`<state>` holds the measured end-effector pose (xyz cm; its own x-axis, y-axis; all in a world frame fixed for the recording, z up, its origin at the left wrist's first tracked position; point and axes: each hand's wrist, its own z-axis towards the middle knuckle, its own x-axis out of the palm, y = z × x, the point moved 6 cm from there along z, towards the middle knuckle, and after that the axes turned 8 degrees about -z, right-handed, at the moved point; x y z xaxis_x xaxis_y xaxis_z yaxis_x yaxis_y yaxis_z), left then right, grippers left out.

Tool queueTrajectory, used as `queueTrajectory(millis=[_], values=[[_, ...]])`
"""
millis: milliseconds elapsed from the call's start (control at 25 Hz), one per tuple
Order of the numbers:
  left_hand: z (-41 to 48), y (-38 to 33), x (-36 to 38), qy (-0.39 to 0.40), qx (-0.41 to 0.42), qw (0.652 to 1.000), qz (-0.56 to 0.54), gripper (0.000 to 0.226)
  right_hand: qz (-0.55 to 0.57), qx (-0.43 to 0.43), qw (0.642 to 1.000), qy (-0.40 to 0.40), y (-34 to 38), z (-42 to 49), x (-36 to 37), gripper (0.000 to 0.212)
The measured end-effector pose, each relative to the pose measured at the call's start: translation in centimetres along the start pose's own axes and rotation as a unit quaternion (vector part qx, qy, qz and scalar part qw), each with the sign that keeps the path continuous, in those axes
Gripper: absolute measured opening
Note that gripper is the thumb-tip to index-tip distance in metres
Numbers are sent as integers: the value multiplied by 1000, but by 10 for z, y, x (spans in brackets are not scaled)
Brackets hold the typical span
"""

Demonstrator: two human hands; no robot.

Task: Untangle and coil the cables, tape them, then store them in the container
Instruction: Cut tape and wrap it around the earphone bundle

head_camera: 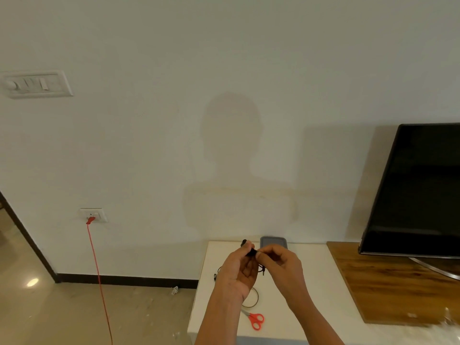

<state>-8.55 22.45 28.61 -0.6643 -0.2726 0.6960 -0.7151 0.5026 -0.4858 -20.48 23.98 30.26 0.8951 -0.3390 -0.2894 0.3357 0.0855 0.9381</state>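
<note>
Above the white table (pixel 311 282), my left hand (pixel 237 270) grips a small bundle of black cable (pixel 251 252). Its plug end sticks up past my fingers, and a short end with a connector hangs below. My right hand (pixel 281 265) pinches the bundle at its right side, thumb against fingertips. A thin loop of cable (pixel 256 298) lies on the table under my left wrist, partly hidden. More black cable (pixel 216 273) lies to the left of my left hand. The grey container (pixel 273 241) stands at the table's far edge, behind my hands.
Red-handled scissors (pixel 256 319) lie near the table's front edge. A wooden board (pixel 388 282) covers the right part, and a dark TV (pixel 418 190) stands on it. A red cord (pixel 98 275) hangs from a wall socket at the left, down to the floor.
</note>
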Motion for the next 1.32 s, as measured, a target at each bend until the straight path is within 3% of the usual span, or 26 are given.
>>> queueTrajectory(millis=[240,400,640,760,880,1000,1080,1160,1320], values=[[5,5,-9,-1,7,1000,-8,18,106,64,992,-12,-16,-3,15,15],[11,3,-15,-15,24,1000,-2,15,97,59,994,-4,-18,-1,16,21],[24,8,-24,-25,32,999,-10,11,80,119,988,50,-37,8,22,20],[30,7,-26,-29,33,998,-34,12,30,55,998,16,-39,9,20,16],[29,8,-27,-19,28,998,-53,7,-51,-51,996,-45,-35,5,16,33],[29,6,-26,-5,29,998,-50,8,-176,-230,955,-60,-28,1,17,34],[29,4,-27,-1,32,998,-50,10,-227,-306,923,-50,-30,-1,19,26],[31,4,-28,-2,36,998,-50,11,-264,-328,905,-65,-30,1,16,17],[33,5,-28,-11,52,998,-32,20,-343,-364,860,-100,-23,-1,20,28]])
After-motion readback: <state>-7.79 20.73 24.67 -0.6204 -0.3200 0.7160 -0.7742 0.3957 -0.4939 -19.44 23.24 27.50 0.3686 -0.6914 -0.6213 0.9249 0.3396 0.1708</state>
